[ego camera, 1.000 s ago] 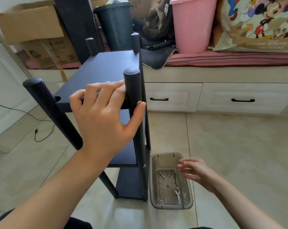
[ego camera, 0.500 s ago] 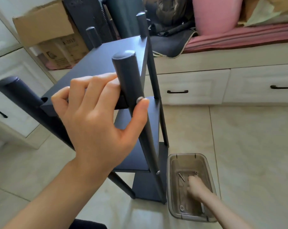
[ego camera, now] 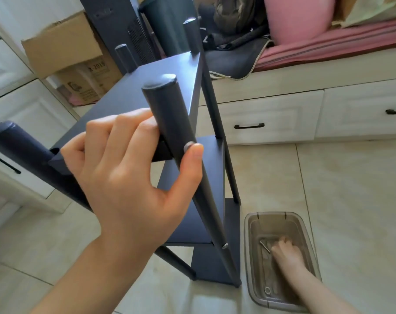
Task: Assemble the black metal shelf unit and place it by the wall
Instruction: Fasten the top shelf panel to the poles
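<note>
Left hand [ego camera: 126,177] grips the black shelf unit [ego camera: 147,96] at its top tier: fingers curled over the shelf edge, thumb wrapped round the near post, thumb tip touching a silver screw head [ego camera: 189,146]. The unit stands on the tiled floor [ego camera: 342,182], directly under and ahead of this hand. Right hand [ego camera: 283,251] is lowered into a clear plastic tray [ego camera: 251,225] on the floor, just right of the unit's base. Its fingers are blurred; whether they pinch anything cannot be told. A metal key [ego camera: 264,246] lies just left of its fingertips.
</note>
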Demonstrator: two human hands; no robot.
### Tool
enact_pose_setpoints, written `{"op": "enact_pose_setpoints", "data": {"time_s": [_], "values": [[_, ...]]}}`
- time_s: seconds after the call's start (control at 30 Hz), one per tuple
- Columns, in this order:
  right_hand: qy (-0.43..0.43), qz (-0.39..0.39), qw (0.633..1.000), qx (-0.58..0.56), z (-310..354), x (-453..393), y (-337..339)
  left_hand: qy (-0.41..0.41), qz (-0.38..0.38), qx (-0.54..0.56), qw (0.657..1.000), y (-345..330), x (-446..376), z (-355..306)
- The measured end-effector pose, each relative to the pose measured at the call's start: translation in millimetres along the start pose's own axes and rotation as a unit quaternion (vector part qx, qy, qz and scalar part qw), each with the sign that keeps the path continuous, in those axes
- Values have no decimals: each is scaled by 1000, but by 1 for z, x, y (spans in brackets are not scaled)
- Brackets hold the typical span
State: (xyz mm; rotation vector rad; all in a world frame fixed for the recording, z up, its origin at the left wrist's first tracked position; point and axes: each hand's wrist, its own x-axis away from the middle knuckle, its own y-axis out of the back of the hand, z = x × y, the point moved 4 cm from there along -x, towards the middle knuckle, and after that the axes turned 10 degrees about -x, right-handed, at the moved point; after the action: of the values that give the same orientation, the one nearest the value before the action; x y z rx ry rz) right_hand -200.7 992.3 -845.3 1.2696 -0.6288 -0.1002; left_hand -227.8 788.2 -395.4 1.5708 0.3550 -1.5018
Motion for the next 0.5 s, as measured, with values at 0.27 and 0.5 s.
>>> {"op": "enact_pose_setpoints", "data": {"time_s": [0.27, 0.5], "values": [[-45, -30, 997, 51, -18, -5, 1, -8, 13, 19, 1000, -1, -1, 2], [-93, -50, 992, 64, -41, -2, 0, 21, 48, 51, 997, -2, 1, 3]]}}
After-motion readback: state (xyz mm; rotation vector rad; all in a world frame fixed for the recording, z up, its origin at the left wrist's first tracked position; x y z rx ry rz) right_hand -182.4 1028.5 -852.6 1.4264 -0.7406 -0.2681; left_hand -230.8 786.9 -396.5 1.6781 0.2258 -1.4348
